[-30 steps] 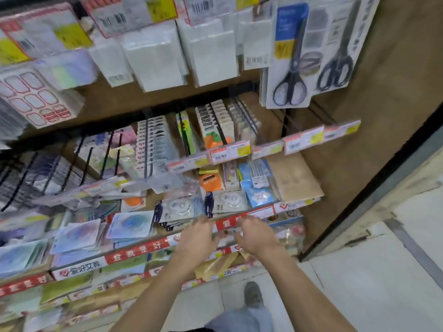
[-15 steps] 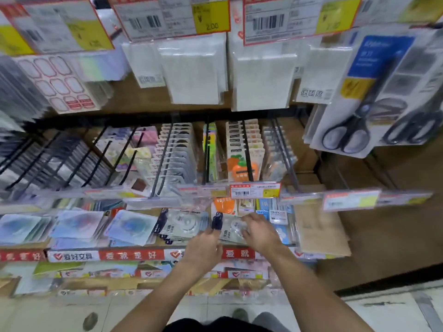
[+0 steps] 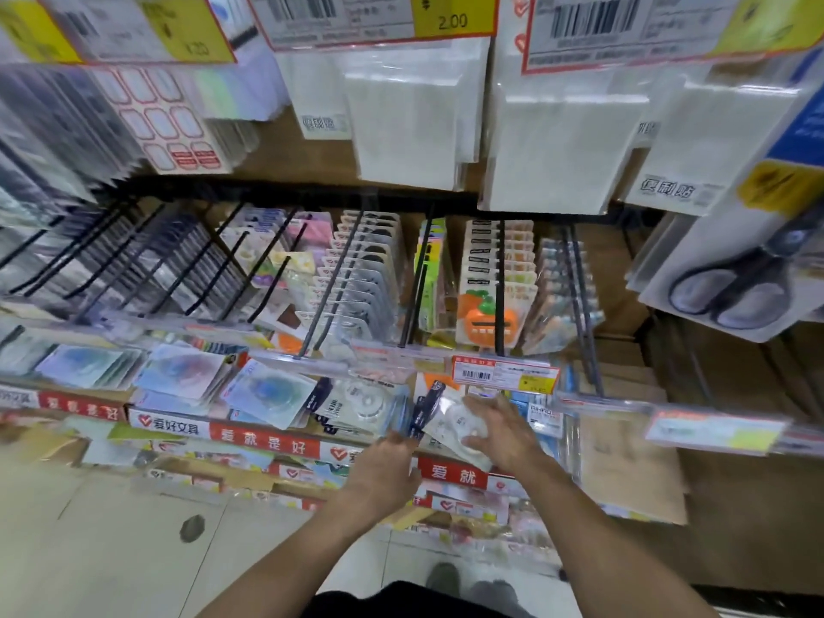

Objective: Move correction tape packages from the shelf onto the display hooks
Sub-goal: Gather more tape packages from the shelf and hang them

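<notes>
Correction tape packages with white round dispensers and dark header cards lie on the shelf (image 3: 267, 443) behind its red and white front strip. My right hand (image 3: 499, 430) grips the stack of packages (image 3: 450, 428) at the shelf front, fingers over the top one. My left hand (image 3: 383, 466) holds the stack's near left corner from below. A second pile of the same packages (image 3: 361, 403) lies just to the left. Above, black display hooks (image 3: 330, 283) carry rows of similar carded packages.
Blue and green carded tapes (image 3: 272, 390) fill the shelf's left part. Price label rails (image 3: 504, 374) run in front of the hooks. White sticky-note packs (image 3: 562, 140) and packaged scissors (image 3: 735, 283) hang above. Flat cardboard (image 3: 624, 466) lies at the shelf's right end.
The view has swung up and closer to the shelving. Both hands have reached from the shelf's front edge onto the stack of packages, and the right hand now covers the top one.
</notes>
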